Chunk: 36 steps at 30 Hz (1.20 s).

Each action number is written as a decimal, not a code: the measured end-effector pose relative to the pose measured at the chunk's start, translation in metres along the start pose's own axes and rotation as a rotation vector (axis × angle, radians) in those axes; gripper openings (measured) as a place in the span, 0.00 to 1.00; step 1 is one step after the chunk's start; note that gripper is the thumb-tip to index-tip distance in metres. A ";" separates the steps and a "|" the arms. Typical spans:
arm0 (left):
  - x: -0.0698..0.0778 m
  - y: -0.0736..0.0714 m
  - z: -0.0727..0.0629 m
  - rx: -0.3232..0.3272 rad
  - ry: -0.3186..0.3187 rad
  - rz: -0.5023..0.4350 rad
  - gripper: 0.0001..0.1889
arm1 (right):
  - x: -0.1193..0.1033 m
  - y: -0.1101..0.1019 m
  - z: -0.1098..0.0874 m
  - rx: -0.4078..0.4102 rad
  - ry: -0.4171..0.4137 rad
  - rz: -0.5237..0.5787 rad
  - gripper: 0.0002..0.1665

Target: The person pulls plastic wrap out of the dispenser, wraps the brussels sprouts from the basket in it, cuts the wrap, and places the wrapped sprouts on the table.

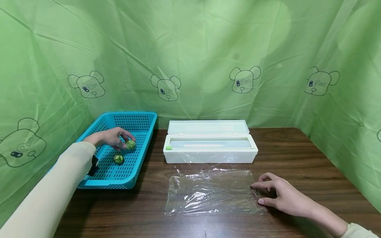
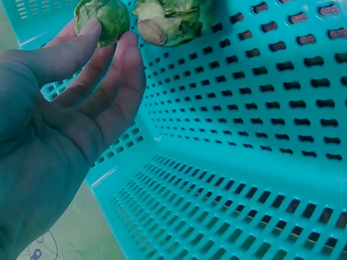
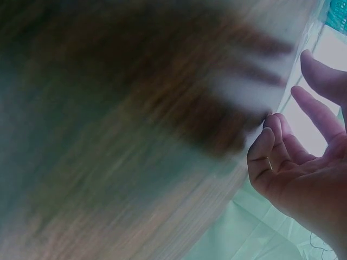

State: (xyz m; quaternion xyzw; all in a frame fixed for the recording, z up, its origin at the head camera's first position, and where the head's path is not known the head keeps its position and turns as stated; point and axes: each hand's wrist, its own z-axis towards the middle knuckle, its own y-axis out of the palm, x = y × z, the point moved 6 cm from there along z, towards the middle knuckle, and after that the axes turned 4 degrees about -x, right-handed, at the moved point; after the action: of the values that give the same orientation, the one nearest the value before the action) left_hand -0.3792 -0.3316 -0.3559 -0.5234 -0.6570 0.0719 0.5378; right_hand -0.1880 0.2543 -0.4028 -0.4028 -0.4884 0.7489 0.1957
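Note:
Inside the blue plastic basket [image 1: 132, 181], my left hand [image 1: 111, 136] pinches a small green Brussels sprout [image 1: 130, 144] between thumb and fingertips. A second Brussels sprout [image 1: 118, 159] lies on the basket floor, nearer to me. The left wrist view shows the pinched sprout [image 2: 111, 20] with the other one [image 2: 172, 21] close beside it. A sheet of clear cling film [image 1: 208, 193] is spread on the table, its surface wrinkled and shiny. At its right edge my right hand [image 1: 285, 195] rests with fingers relaxed, fingertips right at the film.
A white cling film dispenser box [image 1: 209, 156] stands behind the sheet, its lid [image 1: 208, 127] raised and a green slider [image 1: 168, 147] at its left end. The dark wooden table [image 1: 285, 145] meets a green curtain [image 1: 202, 43] at the back and sides.

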 end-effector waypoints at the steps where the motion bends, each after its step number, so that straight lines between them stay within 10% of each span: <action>1: 0.001 0.000 -0.001 0.003 0.003 -0.002 0.24 | 0.000 0.000 0.000 0.000 0.000 0.001 0.25; 36: 0.061 -0.004 -0.031 0.041 0.186 0.044 0.22 | 0.002 0.001 0.004 0.006 -0.012 0.039 0.24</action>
State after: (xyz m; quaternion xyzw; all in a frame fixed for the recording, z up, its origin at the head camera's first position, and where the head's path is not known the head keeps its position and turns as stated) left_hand -0.3495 -0.3011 -0.3023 -0.5311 -0.5908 0.0483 0.6054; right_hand -0.1920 0.2529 -0.4040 -0.4073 -0.4795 0.7563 0.1795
